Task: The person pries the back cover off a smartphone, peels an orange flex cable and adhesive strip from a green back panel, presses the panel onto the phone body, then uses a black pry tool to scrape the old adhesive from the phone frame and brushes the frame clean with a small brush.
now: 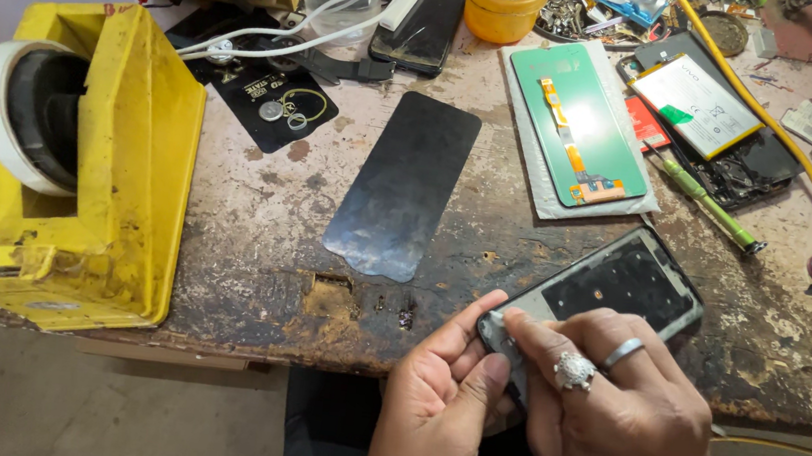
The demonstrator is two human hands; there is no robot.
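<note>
Both hands grip a phone frame point(611, 285) at the desk's point(257, 212) near edge: left hand point(438, 402) pinching its corner, ringed right hand point(621, 427) pressing fingertips beside it. Farther off lie a dark glass panel point(400, 187) and a green-backed display point(578, 120); a yellow tape dispenser point(81, 164) stands left.

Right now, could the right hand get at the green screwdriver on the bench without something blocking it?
Probably yes. The green screwdriver lies uncovered on the bench beyond the phone frame, with open surface between. But the right hand is on that frame with the left hand, so it must let go first.
</note>
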